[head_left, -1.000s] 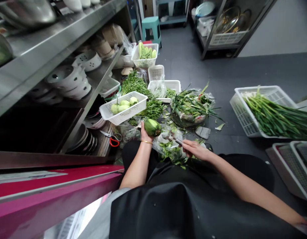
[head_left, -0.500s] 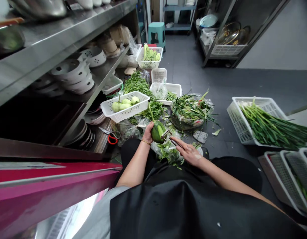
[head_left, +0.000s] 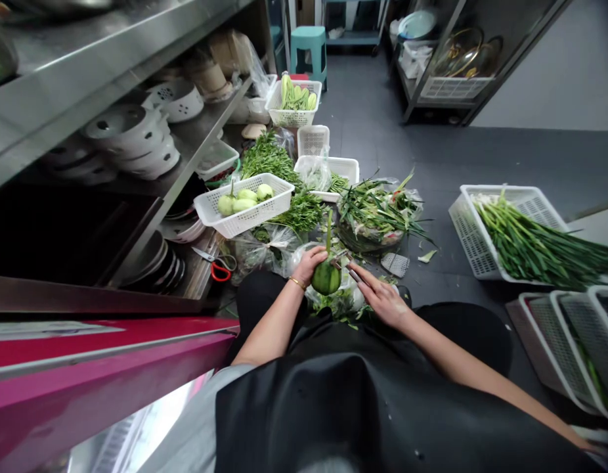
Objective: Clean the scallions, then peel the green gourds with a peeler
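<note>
My left hand is closed around the upper left side of a round green gourd. The gourd's long stem points up and away from me, and paler stripes run down its dark skin. My right hand grips a metal peeler by its handle, fingers stretched along it. The peeler's head is at the gourd's upper right; whether it touches the skin I cannot tell. Beneath lie green peelings and scraps, partly in clear plastic. Beyond my left hand, a white basket holds several peeled pale green gourds.
Leafy greens and a heap of vegetable trimmings lie ahead on the floor. To the right stands a basket of long green stalks. Red-handled scissors rest on the low shelf at left. A teal stool stands farther back.
The gourd has moved right and turned, so its stem now points nearly straight away from me. My left hand moved with it. My right hand and the peeler shifted slightly right.
</note>
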Motion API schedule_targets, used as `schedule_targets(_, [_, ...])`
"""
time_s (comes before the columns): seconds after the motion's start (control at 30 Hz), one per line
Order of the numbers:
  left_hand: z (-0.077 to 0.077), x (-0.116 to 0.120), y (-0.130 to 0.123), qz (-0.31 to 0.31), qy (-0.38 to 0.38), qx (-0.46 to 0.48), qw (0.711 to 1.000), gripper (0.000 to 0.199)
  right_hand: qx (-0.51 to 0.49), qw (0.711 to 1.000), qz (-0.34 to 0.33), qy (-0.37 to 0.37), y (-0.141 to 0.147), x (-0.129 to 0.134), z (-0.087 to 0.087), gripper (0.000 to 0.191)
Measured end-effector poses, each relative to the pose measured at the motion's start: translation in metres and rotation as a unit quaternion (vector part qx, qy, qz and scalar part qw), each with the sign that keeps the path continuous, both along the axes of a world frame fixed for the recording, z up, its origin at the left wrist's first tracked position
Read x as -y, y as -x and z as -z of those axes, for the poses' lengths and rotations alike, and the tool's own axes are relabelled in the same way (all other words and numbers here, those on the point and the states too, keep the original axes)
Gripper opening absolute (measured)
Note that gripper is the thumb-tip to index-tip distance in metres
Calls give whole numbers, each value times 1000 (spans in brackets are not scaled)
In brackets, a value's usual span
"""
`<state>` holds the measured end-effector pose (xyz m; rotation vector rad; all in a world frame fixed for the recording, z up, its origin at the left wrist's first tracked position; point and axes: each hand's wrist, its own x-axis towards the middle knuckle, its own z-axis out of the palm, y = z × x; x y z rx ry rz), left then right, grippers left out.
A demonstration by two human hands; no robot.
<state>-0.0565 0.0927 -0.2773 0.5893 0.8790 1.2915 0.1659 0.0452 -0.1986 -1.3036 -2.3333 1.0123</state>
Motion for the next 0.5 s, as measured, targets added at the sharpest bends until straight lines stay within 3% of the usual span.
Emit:
schedule_targets(0.13, [-6, -5, 13, -81, 47, 91, 991, 40, 28, 995, -57, 78, -41, 32, 22, 47])
schedule_targets(0.2, [-12, -5, 21, -77, 31, 107, 991, 43, 34, 995, -50, 78, -45, 31, 19, 46])
schedule_targets(0.4, [-16, 4, 8, -30, -10, 97, 995, 37, -25, 999, -30, -26, 18, -22, -30, 49])
schedule_targets(0.5, [-14, 4, 7, -67, 17, 117, 991, 36, -27, 999, -30, -18, 27, -9, -13, 51])
